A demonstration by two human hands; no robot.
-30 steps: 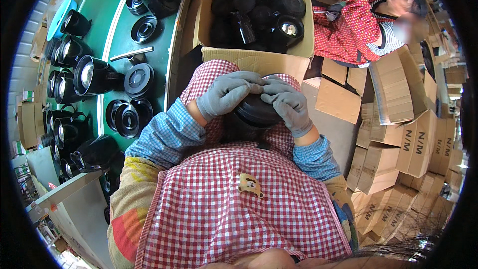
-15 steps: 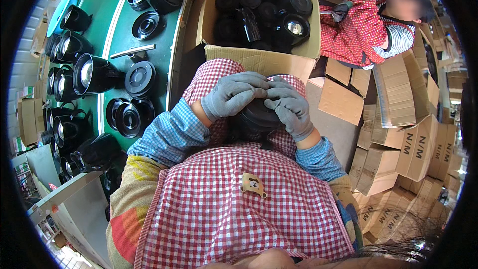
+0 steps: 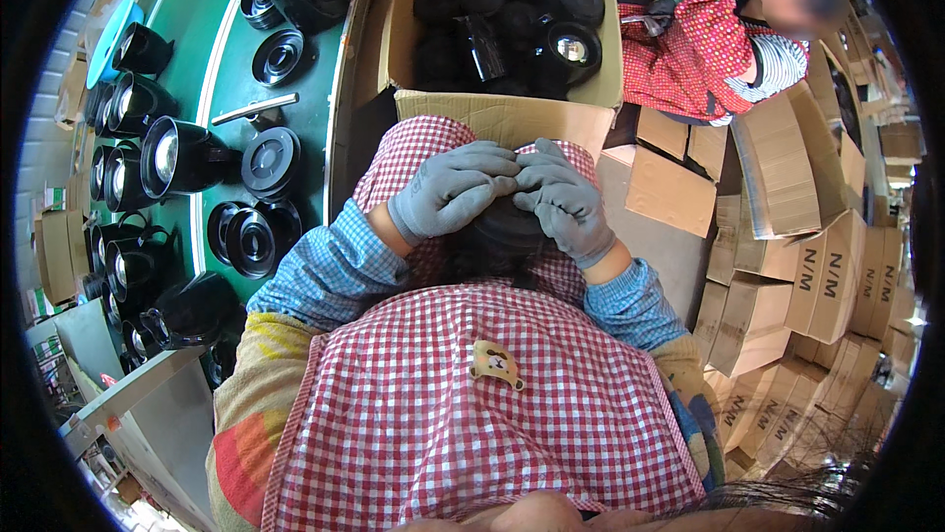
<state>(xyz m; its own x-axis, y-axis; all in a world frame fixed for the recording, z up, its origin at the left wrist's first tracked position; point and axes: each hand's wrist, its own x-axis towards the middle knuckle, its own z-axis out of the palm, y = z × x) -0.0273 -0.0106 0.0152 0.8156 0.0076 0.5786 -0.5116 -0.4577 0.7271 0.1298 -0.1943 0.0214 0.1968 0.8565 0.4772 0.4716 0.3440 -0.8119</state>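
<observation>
Low in my lap, between my knees, is a black round lid-like piece [image 3: 497, 235], dark and partly covered by my hands. My left hand [image 3: 453, 192], in a grey glove, curls its closed fingers over the piece's far left edge. From the other side my right hand [image 3: 563, 202], gloved too, has its fingers bent in over the far right edge. The fingertips of both hands meet at the top, and what lies beneath them is hidden. Whether the piece sits on a larger vessel I cannot tell.
Beyond my knees stands an open carton [image 3: 502, 114] of black lids and parts. A green bench [image 3: 221, 89] at left carries black jugs [image 3: 175, 156], round lids [image 3: 258, 242] and a metal-handled tool [image 3: 254, 109]. Cardboard boxes [image 3: 778, 168] crowd the right; another person [image 3: 679, 60] sits far right.
The whole view has shifted slightly. Both hands keep their hold at the far edge of the black piece, with the right fingers bunched a little closer together.
</observation>
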